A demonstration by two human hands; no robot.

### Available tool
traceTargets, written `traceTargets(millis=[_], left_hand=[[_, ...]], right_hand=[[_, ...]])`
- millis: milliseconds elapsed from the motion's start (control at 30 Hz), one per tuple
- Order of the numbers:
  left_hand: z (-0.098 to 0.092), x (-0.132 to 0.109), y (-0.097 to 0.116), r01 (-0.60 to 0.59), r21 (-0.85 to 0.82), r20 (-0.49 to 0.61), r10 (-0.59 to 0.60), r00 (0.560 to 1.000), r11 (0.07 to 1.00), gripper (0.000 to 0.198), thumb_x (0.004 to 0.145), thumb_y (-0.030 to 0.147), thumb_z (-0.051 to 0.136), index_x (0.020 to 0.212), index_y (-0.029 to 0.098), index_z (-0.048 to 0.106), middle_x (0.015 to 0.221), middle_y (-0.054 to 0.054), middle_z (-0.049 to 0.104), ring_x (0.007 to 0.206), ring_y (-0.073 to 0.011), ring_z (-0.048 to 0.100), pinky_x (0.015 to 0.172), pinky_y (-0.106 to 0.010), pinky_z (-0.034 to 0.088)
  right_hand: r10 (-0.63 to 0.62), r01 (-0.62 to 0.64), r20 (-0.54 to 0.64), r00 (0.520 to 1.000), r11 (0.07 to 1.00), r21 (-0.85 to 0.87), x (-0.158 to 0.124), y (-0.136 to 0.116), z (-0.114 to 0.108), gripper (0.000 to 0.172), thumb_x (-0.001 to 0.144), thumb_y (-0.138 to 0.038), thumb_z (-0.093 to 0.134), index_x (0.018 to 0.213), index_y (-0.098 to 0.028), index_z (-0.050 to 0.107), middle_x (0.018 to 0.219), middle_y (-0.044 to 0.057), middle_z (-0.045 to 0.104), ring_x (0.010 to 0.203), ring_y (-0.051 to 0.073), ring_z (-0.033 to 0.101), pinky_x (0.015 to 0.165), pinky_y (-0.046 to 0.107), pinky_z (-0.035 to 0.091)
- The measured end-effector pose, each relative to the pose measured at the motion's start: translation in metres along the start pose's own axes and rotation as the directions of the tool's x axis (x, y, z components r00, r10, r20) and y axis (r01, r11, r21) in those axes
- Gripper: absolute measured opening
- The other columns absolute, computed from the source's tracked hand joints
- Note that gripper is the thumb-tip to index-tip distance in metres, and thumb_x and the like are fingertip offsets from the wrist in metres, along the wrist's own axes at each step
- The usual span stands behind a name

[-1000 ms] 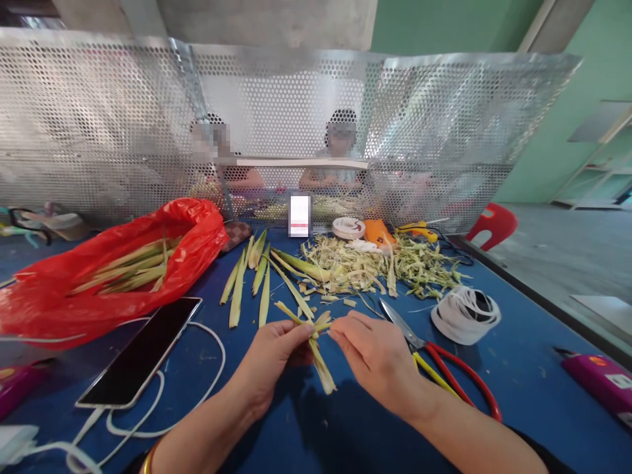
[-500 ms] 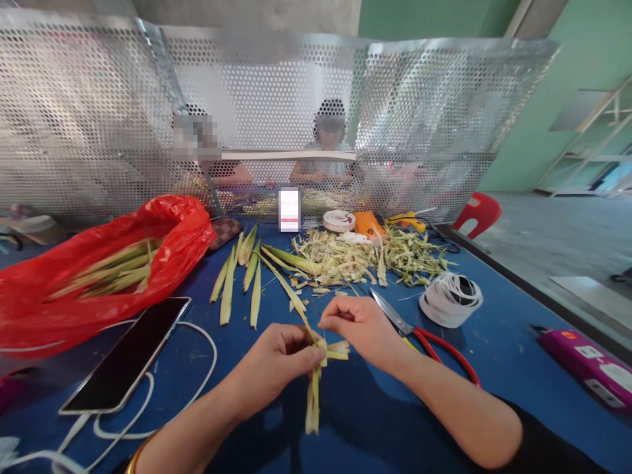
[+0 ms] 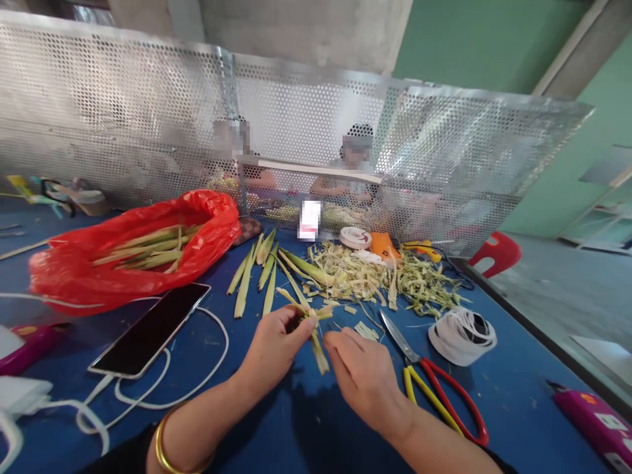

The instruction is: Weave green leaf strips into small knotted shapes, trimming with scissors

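Note:
My left hand (image 3: 274, 349) pinches a folded piece of pale green leaf strips (image 3: 311, 326) just above the blue table (image 3: 345, 434). Its loose ends stick out up-left and down toward me. My right hand (image 3: 363, 375) is beside it, fingertips pinched close to the lower end of the strips; whether they grip it I cannot tell. Red-and-yellow-handled scissors (image 3: 434, 382) lie right of my right hand. Several long leaf blades (image 3: 254, 276) lie beyond my left hand.
A red plastic bag (image 3: 133, 253) of leaf stalks lies at left, a phone (image 3: 151, 329) with white cable in front of it. Leaf trimmings (image 3: 380, 276) pile up ahead, white tape coils (image 3: 461, 332) at right. Behind a perforated metal screen (image 3: 148, 131) sit two people.
My right hand has dropped from above the leaf piece to its lower right. The strips, hanging down half a second ago, now sit higher and tilted. The camera view has shifted right.

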State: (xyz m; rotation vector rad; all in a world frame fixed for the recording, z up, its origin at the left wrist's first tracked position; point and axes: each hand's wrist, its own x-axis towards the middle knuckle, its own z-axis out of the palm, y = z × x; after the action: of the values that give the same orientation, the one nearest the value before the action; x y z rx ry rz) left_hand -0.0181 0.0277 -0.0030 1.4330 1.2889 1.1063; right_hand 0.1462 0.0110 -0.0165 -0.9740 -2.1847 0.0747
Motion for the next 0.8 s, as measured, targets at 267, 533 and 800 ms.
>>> traceTargets(millis=[267,533,800], left_hand=[[0.002,-0.006,0.002,-0.135,0.402,0.135,0.087,0.987,0.906,0.024,0.079,0.032,0.050,0.064,0.015,0.060,0.056,0.004,0.049,0.056,-0.0108,0.043,0.052,-0.022,0.030],[0.000,-0.009,0.009,-0.276,0.337,0.411,0.123,0.903,0.900,0.021,0.078,0.023,0.049,0.062,0.016,0.061,0.059,0.004,0.052,0.057,-0.0095,0.045,0.055,-0.020,0.032],[0.001,-0.009,0.013,-0.150,0.048,0.388,0.120,0.914,0.988,0.020,0.082,0.030,0.051,0.081,0.014,0.064,0.076,-0.001,0.061,0.073,-0.0135,0.053,0.070,-0.022,0.042]], right_hand=[[-0.107,0.107,0.007,0.994,0.992,-0.073,0.005,0.001,-0.011,0.023,0.092,-0.014,0.037,0.078,-0.017,0.056,0.063,0.002,0.053,0.057,0.014,0.048,0.055,0.026,0.031],[0.082,-0.088,0.078,0.994,0.992,0.087,0.013,0.012,-0.022,0.020,0.089,-0.014,0.040,0.075,-0.017,0.055,0.069,0.002,0.054,0.064,0.014,0.049,0.060,0.025,0.034],[0.457,-0.667,0.486,0.745,0.492,0.560,0.021,0.031,-0.014,0.019,0.078,-0.029,0.057,0.063,-0.017,0.054,0.051,-0.007,0.037,0.045,0.007,0.026,0.045,0.021,0.022]])
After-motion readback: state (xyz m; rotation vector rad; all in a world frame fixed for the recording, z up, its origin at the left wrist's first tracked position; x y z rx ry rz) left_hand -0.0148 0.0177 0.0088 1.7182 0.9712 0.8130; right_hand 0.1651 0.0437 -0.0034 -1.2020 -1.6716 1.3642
